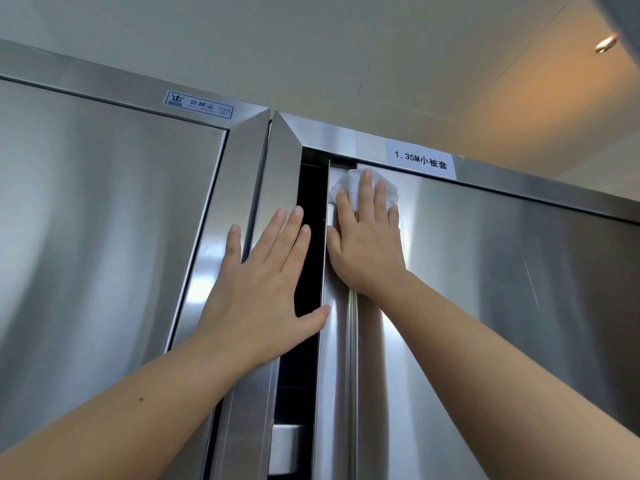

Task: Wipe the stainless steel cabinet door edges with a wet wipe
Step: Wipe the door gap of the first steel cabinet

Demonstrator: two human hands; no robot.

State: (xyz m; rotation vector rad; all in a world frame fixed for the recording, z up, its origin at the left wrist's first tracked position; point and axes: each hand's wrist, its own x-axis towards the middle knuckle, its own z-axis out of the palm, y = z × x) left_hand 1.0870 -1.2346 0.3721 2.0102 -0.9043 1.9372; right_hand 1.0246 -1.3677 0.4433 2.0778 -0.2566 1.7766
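Note:
The right stainless steel cabinet door (485,289) stands slightly slid aside, leaving a dark gap (308,271) beside its left edge (334,341). My right hand (367,244) presses a white wet wipe (349,185) flat against the door's top left corner, just under the upper frame. My left hand (263,289) lies flat with fingers spread on the cabinet's vertical frame post (280,174). Its thumb reaches across the gap and touches the door edge.
A second steel cabinet with a closed door (97,237) stands at left, with a small certificate sticker (199,105) on its top frame. A white label (420,159) sits on the right cabinet's top frame. The ceiling (311,46) is close above.

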